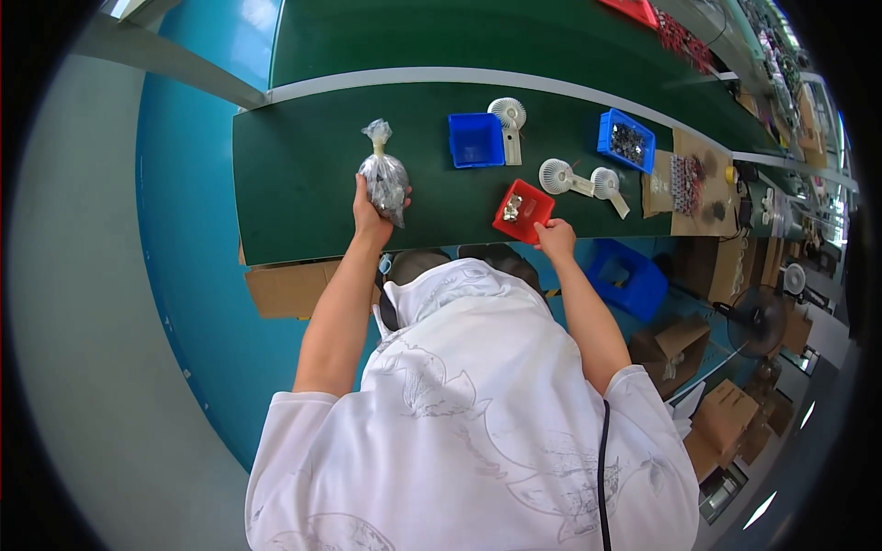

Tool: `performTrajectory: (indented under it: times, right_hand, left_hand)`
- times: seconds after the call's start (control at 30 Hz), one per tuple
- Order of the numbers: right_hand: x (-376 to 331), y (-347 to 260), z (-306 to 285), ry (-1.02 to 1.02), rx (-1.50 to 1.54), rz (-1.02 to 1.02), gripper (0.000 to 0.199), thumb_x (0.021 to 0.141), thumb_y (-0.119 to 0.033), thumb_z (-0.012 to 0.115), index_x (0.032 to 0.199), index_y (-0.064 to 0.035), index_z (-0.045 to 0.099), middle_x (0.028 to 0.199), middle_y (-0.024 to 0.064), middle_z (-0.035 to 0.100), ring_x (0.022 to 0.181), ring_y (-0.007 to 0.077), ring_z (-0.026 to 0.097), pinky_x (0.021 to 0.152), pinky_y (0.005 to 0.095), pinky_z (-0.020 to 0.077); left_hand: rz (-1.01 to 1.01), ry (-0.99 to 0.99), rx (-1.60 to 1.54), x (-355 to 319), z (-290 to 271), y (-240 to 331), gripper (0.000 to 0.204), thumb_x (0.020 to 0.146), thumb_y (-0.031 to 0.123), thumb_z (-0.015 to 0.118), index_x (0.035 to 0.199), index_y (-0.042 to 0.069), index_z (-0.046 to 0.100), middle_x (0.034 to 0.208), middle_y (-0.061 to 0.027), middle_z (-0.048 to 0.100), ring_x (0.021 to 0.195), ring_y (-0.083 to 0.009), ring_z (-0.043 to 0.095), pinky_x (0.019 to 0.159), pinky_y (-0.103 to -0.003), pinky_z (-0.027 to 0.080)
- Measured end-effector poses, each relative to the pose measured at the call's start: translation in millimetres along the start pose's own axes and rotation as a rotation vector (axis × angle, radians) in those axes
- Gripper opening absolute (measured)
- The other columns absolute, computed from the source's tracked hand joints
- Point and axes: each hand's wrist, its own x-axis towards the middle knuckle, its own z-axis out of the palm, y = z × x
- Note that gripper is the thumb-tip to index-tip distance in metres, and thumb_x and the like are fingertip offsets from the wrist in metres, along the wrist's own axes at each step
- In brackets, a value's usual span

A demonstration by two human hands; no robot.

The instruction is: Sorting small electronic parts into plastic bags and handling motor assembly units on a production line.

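Observation:
My left hand (370, 213) is wrapped round a clear plastic bag (386, 184) tied at the neck, with greyish contents that I cannot make out. The bag is over the left part of the green table (303, 174). Near the table's front edge, my right hand (555, 237) grips the near right corner of a small red tray (533, 213). Several small shiny metal pieces lie in the tray's left side. Just beyond it are two white handheld fans, one (555, 176) beside the tray and another (606, 184) farther right.
A blue bin (478, 141) stands mid-table, with another white fan (508, 114) against its right side. Farther right, a blue bin (602, 138) holds small dark parts, beside cardboard (684, 223) bearing red-and-white parts. A blue stool (634, 283) and a black fan (758, 321) stand off the table.

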Motion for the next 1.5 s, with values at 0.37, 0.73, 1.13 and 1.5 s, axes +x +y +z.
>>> performTrajectory:
  times: [0.37,0.73,1.13,1.5]
  right_hand:
    - [-29.4,-51.9,18.3,-0.073,-0.236,-0.824,0.040,0.083,-0.015,0.076,0.117,-0.0027,0.058,0.104,0.0154,0.061,0.099,0.0355,0.064,0.088,0.0469,0.0525]
    - [-6.4,-46.4,51.4,-0.031,-0.449,-0.833,0.032,0.078,-0.013,0.078,0.103,-0.0022,0.060,0.105,0.0215,0.056,0.098,0.0415,0.061,0.085,0.0474,0.0530]
    - [-3.4,-41.7,48.5,-0.035,-0.479,-0.865,0.025,0.079,-0.012,0.075,0.097,-0.0020,0.061,0.101,0.0202,0.058,0.092,0.0410,0.064,0.079,0.0483,0.0550]
    - [1.1,-43.0,33.5,0.106,-0.293,-0.955,0.023,0.083,-0.010,0.070,0.104,-0.0015,0.070,0.092,0.0168,0.067,0.085,0.0354,0.068,0.077,0.0434,0.0571]
  left_hand:
    - [0.105,0.137,0.127,10.8,5.8,0.5,0.067,0.103,0.062,0.030,0.135,0.009,0.053,0.118,-0.0117,0.068,0.095,-0.0301,0.070,0.071,-0.046,0.061]
    - [0.145,0.605,0.598,-24.5,-3.1,-25.8,0.079,0.099,0.067,0.040,0.114,-0.006,0.066,0.096,-0.0139,0.067,0.084,-0.0238,0.066,0.075,-0.036,0.055]
    - [0.651,0.579,1.247,-50.2,10.0,-11.9,0.046,0.078,0.034,0.083,0.100,-0.002,0.063,0.084,-0.0103,0.065,0.076,-0.0249,0.064,0.073,-0.037,0.053]
    - [0.599,0.583,1.283,-38.7,7.7,-5.5,0.019,0.077,0.020,0.075,0.077,0.002,0.069,0.073,-0.0122,0.071,0.070,-0.0273,0.070,0.069,-0.037,0.055]
